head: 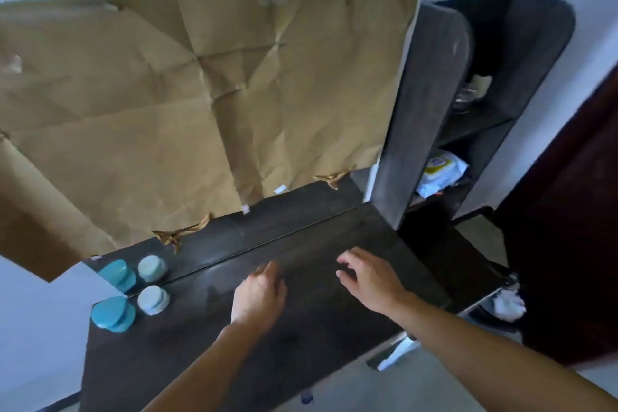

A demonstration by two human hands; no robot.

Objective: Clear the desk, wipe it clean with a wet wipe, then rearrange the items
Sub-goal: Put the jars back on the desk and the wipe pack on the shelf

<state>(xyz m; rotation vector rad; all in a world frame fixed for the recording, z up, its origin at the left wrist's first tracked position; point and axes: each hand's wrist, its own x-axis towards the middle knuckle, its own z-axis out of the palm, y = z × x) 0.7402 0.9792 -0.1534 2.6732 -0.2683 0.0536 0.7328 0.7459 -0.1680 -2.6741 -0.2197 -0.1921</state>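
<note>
Over mid table (321, 241): left hand (259, 294) and right hand (371, 281), fingers spread, each grip empty; contact with the top unclear. A teal jar (112, 313) and pale jar (153, 299) stand just beside each other at the left rear. The wet-wipe pack (441, 172) lies on the side shelf (481, 125), right. Best, I judge: lift both jars away first, then fetch a wipe.

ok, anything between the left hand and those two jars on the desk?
Nothing visible. Only bare desk top lies between the left hand and the pale jar. The teal jar is just beyond it at the desk's left end. The hand holds nothing.
</note>
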